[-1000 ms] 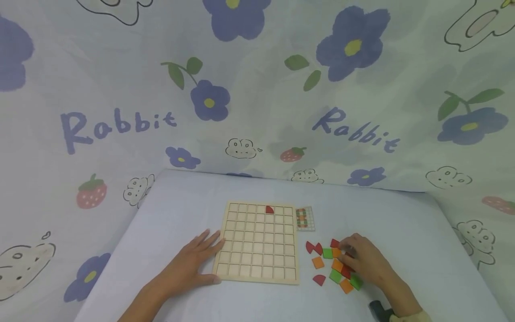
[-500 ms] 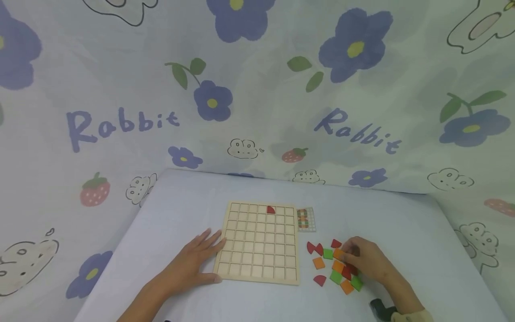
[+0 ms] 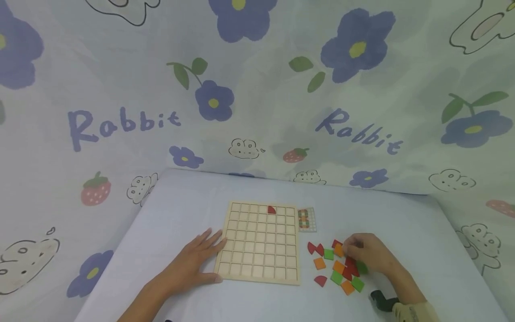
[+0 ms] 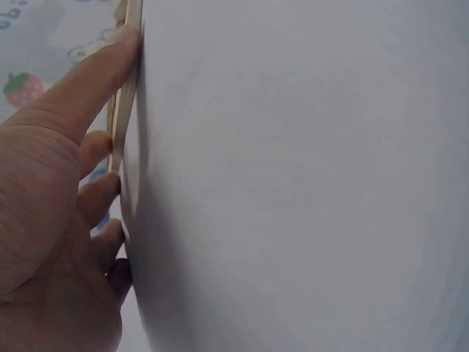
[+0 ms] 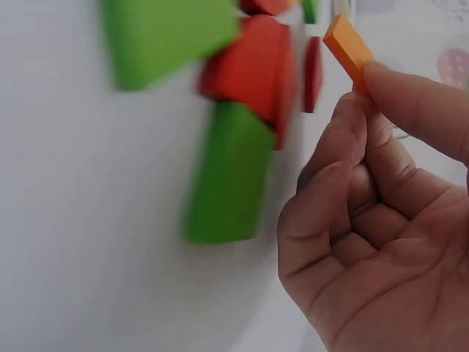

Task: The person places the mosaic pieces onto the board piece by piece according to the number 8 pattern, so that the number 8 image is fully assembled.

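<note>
At right hand [image 5: 399,227], orange tile [image 5: 349,48], pinched between fingertips [image 5: 381,82].

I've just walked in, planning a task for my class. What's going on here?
A person's right hand pinches an orange tile by a cluster of loose red, green and orange pieces. The left hand rests against the left edge of a wooden grid board. Only one piece, a red quarter-circle, sits on the board, in its farthest row. A small patterned card lies beside the board's right edge.
</note>
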`<state>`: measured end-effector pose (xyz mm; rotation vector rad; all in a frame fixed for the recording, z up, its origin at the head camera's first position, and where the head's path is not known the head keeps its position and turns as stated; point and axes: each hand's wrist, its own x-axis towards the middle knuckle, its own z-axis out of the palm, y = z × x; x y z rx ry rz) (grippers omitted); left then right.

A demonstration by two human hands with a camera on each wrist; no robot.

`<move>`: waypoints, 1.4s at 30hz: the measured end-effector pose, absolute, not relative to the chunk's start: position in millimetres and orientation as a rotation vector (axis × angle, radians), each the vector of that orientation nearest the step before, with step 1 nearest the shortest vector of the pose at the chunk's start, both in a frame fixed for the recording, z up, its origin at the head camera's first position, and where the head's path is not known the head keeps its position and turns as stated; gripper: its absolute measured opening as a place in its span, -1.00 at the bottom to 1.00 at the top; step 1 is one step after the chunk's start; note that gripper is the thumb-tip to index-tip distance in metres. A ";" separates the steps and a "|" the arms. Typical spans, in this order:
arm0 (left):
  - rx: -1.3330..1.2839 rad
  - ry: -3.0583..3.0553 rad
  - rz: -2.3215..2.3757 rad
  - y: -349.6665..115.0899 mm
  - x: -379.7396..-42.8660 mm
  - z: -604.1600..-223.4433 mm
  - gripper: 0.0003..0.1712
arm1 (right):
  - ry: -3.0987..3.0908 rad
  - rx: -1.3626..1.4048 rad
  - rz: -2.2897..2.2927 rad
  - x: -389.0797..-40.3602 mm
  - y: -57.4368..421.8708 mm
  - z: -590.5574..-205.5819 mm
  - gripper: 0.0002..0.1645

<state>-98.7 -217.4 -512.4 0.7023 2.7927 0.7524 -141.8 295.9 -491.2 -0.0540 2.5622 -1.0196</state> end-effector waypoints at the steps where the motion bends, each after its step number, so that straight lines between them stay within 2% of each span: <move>1: 0.701 2.793 0.753 -217.5 -98.8 -512.2 0.12 | 2.567 -0.061 -1.022 -144.1 295.8 -489.0 -0.82; 15: 0.672 2.775 0.764 -218.9 -96.6 -514.8 0.13 | 2.604 -0.137 -1.020 -199.4 265.2 -468.3 -0.82; 27: 0.717 2.764 0.797 -219.2 -93.9 -510.4 0.10 | 2.562 -0.410 -1.050 -248.1 210.6 -450.9 -0.86; 31: 0.698 2.754 0.795 -220.3 -93.6 -509.2 0.11 | 2.542 -0.502 -1.074 -259.4 186.5 -452.3 -0.85; 42: 0.679 2.732 0.791 -219.0 -95.1 -510.8 0.12 | 2.526 -0.547 -1.034 -280.7 128.2 -467.1 -0.87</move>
